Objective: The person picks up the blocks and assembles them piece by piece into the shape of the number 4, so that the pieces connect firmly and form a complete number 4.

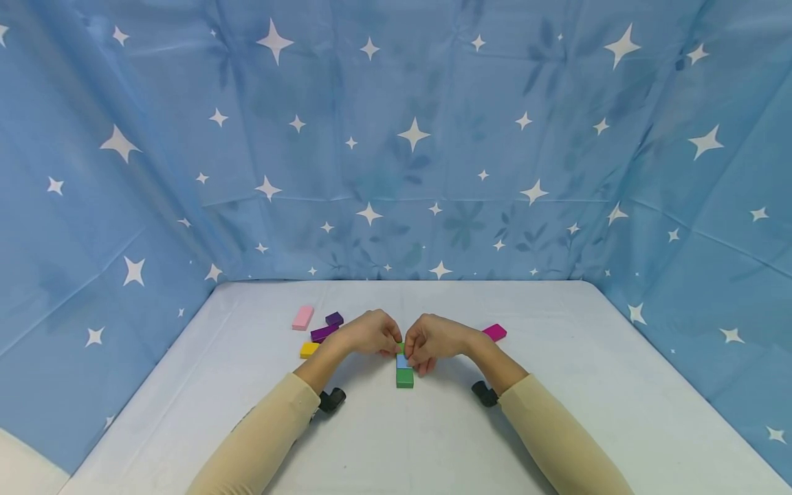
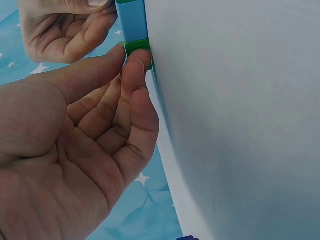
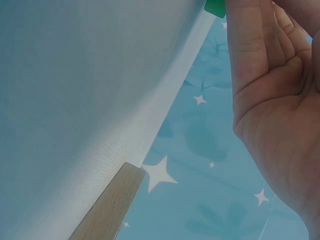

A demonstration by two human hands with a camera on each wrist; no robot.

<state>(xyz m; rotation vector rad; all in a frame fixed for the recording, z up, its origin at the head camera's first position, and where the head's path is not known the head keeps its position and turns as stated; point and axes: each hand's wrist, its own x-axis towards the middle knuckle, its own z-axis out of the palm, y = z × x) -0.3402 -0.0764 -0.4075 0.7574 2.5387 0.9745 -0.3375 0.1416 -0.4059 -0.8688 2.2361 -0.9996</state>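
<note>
Your left hand (image 1: 376, 332) has a narrow grip on the far green block (image 2: 137, 46), pinched between thumb and fingers. Your right hand (image 1: 436, 337) curls beside the light blue block (image 1: 403, 361); I cannot tell whether it pinches or merely touches. Both blocks line up with the near green block (image 1: 405, 378) on the table (image 1: 396, 440). Uneven pressure could skew your row, your crowded fingers could knock it, and the unheld near block could slide if pushed.
</note>
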